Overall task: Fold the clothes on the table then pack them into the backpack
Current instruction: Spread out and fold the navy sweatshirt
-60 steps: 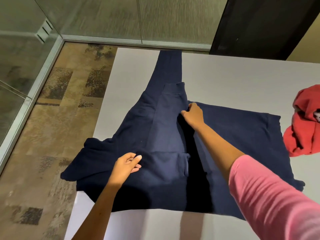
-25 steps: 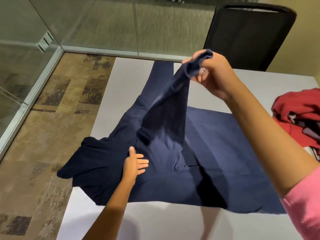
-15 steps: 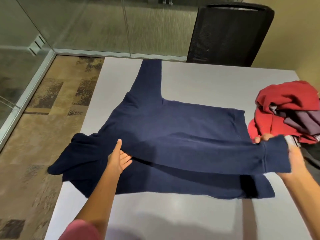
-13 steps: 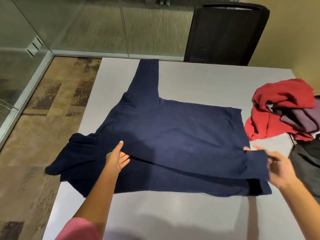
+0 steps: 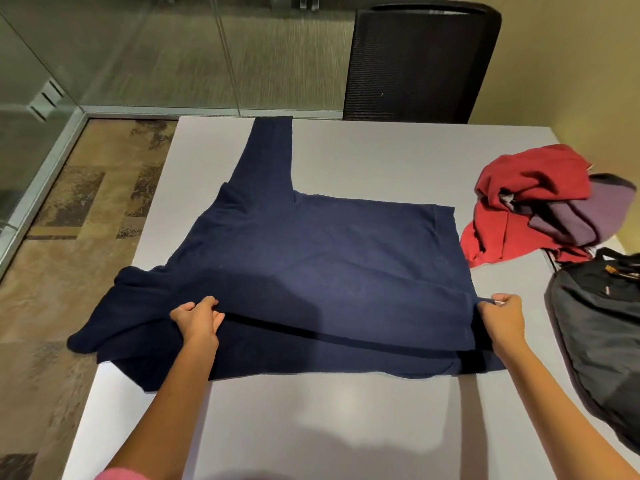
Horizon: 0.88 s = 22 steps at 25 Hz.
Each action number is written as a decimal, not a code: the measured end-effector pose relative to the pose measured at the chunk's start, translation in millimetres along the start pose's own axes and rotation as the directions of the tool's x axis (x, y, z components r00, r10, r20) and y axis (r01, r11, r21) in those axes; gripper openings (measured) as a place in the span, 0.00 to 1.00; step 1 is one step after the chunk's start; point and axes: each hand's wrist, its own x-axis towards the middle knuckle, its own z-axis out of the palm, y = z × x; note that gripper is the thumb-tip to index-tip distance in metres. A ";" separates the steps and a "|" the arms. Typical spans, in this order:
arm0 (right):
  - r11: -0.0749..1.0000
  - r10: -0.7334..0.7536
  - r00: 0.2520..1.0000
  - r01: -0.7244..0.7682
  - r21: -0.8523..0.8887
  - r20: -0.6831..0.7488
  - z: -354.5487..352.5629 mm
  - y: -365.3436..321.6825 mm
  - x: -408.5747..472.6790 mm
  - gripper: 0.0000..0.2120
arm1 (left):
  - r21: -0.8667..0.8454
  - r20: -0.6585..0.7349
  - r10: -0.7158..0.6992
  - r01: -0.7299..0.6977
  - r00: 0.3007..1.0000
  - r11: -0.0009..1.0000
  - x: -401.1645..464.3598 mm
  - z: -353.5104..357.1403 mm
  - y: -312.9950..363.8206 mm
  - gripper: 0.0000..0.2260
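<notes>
Navy blue sweatshirt (image 5: 322,271) lies flat on grey table (image 5: 381,157); left hand (image 5: 197,320) and right hand (image 5: 504,317) each grip its near folded sleeve edge; next, probably fold the far sleeve inward.

No readable text, label, brand, number or sign is being shown anywhere in the view.
</notes>
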 end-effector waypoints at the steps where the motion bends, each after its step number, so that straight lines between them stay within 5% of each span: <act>1: 0.999 -0.032 0.999 0.030 -0.039 -0.038 -2.3 0.9 -0.5 0.16 | 0.056 -0.013 0.026 -0.025 1.000 0.998 -1.8 -2.1 -1.8 0.16; 6: 0.984 0.010 1.000 -0.009 -0.176 0.005 -3.8 24.1 8.2 0.19 | 0.369 -0.130 0.167 -0.109 0.977 0.923 -9.7 -16.9 -21.2 0.10; 12: 0.985 0.041 0.995 -0.024 -0.172 0.096 -13.9 27.2 14.7 0.24 | 0.040 -0.150 0.072 -0.067 0.986 0.997 -7.8 -22.0 -15.4 0.26; 15: 0.991 -0.015 1.000 0.019 -0.132 0.027 -20.3 25.8 18.0 0.19 | -0.053 -0.165 0.056 -0.065 0.985 0.996 -3.5 -28.4 -14.5 0.25; 19: 0.983 -0.050 0.998 0.042 -0.177 -0.040 -20.4 28.7 21.8 0.17 | 0.175 -0.186 0.165 -0.133 0.969 0.976 -9.0 -40.3 -23.6 0.21; 22: 0.916 -0.124 0.989 0.083 -0.393 -0.081 -10.4 33.8 20.1 0.20 | 0.487 -0.209 0.371 -0.233 0.905 0.842 -16.5 -44.6 -25.7 0.20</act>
